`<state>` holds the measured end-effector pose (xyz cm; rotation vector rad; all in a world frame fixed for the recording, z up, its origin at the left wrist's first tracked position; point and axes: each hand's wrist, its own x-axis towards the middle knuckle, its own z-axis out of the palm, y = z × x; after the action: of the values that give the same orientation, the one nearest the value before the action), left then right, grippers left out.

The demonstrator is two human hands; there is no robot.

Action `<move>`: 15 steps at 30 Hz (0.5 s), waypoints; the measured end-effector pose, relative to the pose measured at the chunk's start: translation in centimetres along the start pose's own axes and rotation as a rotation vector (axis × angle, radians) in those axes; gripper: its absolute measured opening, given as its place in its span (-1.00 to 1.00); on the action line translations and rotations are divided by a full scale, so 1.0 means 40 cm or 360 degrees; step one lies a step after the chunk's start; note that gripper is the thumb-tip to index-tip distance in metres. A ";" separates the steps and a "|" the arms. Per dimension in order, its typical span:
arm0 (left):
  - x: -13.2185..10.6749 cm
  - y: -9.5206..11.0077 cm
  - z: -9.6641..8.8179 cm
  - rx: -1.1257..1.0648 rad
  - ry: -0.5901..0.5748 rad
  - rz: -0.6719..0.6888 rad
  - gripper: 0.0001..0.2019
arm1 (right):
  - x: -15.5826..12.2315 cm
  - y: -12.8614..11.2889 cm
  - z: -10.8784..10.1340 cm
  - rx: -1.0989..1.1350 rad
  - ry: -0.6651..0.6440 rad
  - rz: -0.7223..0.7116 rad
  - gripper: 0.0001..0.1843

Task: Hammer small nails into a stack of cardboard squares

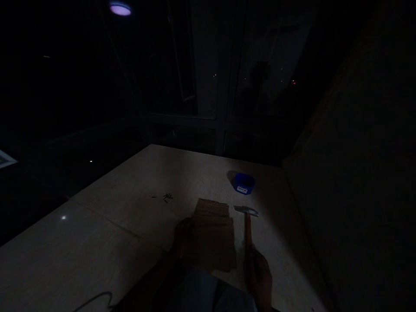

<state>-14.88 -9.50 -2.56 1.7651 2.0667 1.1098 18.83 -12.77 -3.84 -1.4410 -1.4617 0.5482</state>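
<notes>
The scene is very dark. A stack of thin wooden pieces [212, 234] lies on a pale board surface [136, 216]. My left hand [183, 240] rests against the stack's left edge, fingers curled on it. To the right, my right hand [258, 271] is wrapped round the wooden handle of a hammer [247, 219], whose metal head lies on the surface just right of the stack.
A small blue tub [244, 183] stands beyond the hammer head. A few dark nails [166, 198] lie scattered left of the stack. A tall board [351, 208] rises along the right. Dark windows stand behind, and a cable [94, 300] lies at the lower left.
</notes>
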 end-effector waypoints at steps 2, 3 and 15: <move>0.006 -0.004 -0.003 -0.0021 -0.0066 0.0023 -0.75 | -0.002 -0.010 -0.005 0.0013 -0.0004 0.0045 -0.47; 0.008 -0.004 -0.005 -0.0018 -0.0087 0.0031 -0.76 | -0.002 -0.016 -0.007 0.0012 -0.0008 0.0075 -0.45; 0.035 0.001 -0.015 -0.0227 -0.0117 -0.0079 -0.91 | 0.023 -0.101 -0.035 0.0134 0.0024 0.0296 -0.57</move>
<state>-15.56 -8.45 -1.69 1.6533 1.9274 1.1309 18.18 -13.12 0.48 -1.5197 -1.2848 0.7043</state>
